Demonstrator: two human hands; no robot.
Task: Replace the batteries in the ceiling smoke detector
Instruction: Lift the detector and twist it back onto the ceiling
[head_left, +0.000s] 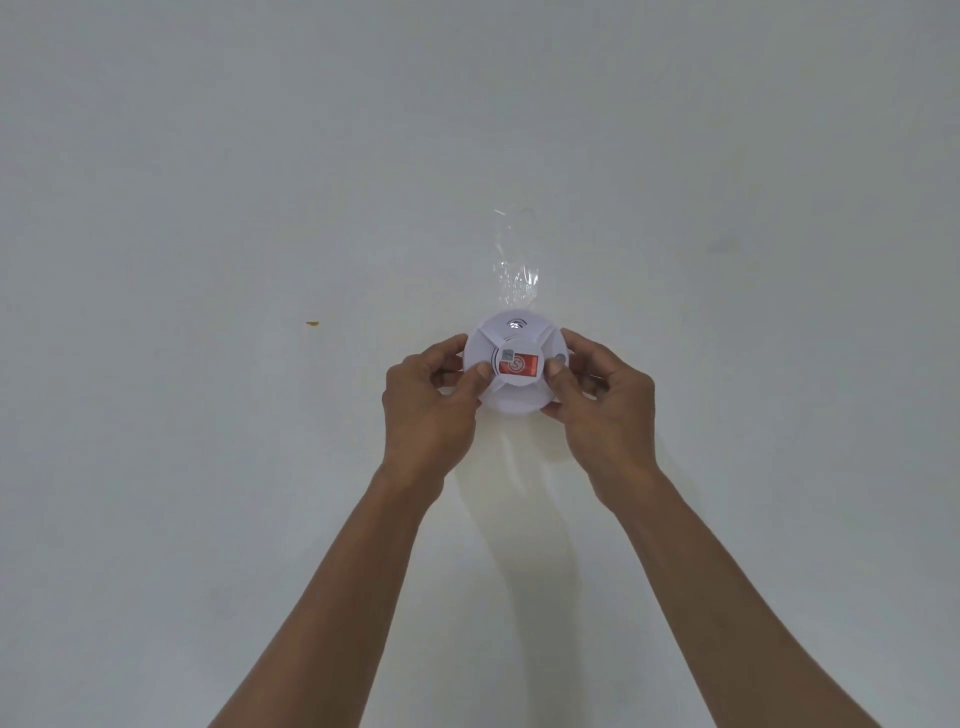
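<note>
A round white smoke detector (517, 397) with a red label on its centre disc sits against the pale ceiling (208, 208). My left hand (428, 405) grips its left rim, thumb laid on the face near the label. On the opposite rim my right hand (605, 410) holds on, thumb pressing the face beside the centre disc. Both arms reach up from the bottom of the view. No batteries are visible.
A strip of clear tape (514, 270) runs along the ceiling just above the detector. A small yellowish spot (312, 323) marks the ceiling to the left. Shadows of the arms fall below the detector.
</note>
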